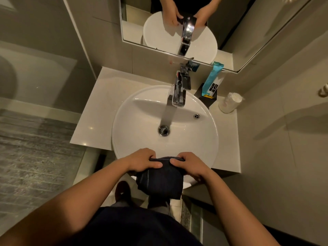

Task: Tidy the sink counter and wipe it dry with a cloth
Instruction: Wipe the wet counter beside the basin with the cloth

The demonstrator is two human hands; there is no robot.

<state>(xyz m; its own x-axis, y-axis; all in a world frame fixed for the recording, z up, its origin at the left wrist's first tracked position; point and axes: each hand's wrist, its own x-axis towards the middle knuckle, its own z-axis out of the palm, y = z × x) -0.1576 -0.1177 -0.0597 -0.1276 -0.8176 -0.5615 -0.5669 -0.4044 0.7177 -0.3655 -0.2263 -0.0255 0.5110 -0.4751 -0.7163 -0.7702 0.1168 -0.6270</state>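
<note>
At basin (124,125) front rim | left hand (143,159), right hand (190,164) both gripping dark cloth (160,180)

Left hand (144,159), right hand (189,164) — both seemingly clenched, side by side.

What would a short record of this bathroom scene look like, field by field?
place: white round basin set in a pale counter
tap: chrome faucet, no water seen running
left hand: grips the dark cloth
right hand: grips the same cloth
cloth position: held at the basin's near rim, hanging down
counter items: blue tube in a black holder, wrapped cups, all on the right
above: mirror
</note>
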